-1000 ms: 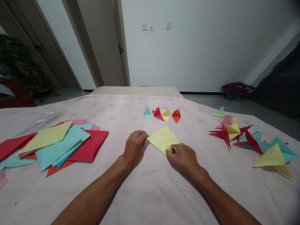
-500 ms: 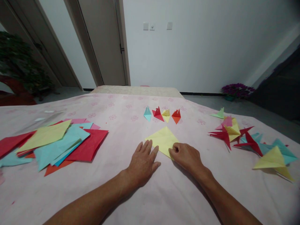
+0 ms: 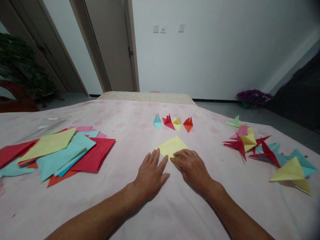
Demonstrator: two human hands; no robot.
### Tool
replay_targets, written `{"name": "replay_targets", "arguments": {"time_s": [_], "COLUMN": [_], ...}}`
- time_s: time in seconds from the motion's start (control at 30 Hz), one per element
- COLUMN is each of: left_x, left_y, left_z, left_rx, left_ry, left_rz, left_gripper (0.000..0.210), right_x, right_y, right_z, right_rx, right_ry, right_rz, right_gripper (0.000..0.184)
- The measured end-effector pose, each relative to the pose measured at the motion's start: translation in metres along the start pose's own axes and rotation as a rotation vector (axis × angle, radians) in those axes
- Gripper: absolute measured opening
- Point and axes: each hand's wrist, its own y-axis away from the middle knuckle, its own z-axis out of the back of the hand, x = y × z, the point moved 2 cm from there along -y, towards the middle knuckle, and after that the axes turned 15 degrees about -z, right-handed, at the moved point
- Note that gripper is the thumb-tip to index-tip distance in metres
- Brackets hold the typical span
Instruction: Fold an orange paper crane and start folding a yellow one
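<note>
A yellow sheet of origami paper [image 3: 173, 145] lies on the cloth in front of me, one corner pointing away. My left hand [image 3: 151, 175] rests flat and open, its fingertips at the sheet's left corner. My right hand [image 3: 191, 165] is closed on the paper's right and near edge, fingers bent over it and hiding that part. Just beyond the sheet stand several small folded paper cranes in a row: a light blue one [image 3: 157, 122], a dark red one [image 3: 168, 122], a yellow one [image 3: 177, 123] and an orange-red one [image 3: 188, 124].
Loose coloured paper sheets [image 3: 65, 151] are piled at the left. Larger folded paper birds, among them a yellow one [image 3: 291, 170] and a red one [image 3: 267, 154], cluster at the right. A pink flowered tablecloth [image 3: 120, 206] covers the table. Beyond it are a door [image 3: 110, 46] and a wall.
My right hand has moved left across the paper, from a curled fist at its right corner to bent fingers near its middle. My left hand has barely shifted.
</note>
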Motion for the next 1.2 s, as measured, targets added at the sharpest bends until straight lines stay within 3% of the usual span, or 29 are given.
{"name": "replay_targets", "arguments": {"time_s": [0.43,0.87,1.2], "left_x": [0.001,0.007,0.016], "left_y": [0.002,-0.002,-0.013], "left_z": [0.002,0.003,0.006], "left_rx": [0.057,0.027,0.065], "left_ry": [-0.018,0.008,0.037], "left_rz": [0.030,0.038,0.011], "left_gripper": [0.061,0.058,0.057], "right_x": [-0.005,0.002,0.010], "right_y": [0.000,0.003,0.002], "right_z": [-0.004,-0.003,0.002], "right_rx": [0.014,0.013,0.011], "right_ry": [-0.038,-0.045,-0.028], "right_rz": [-0.054,-0.099,-0.192], "right_gripper": [0.032,0.035,0.015]}}
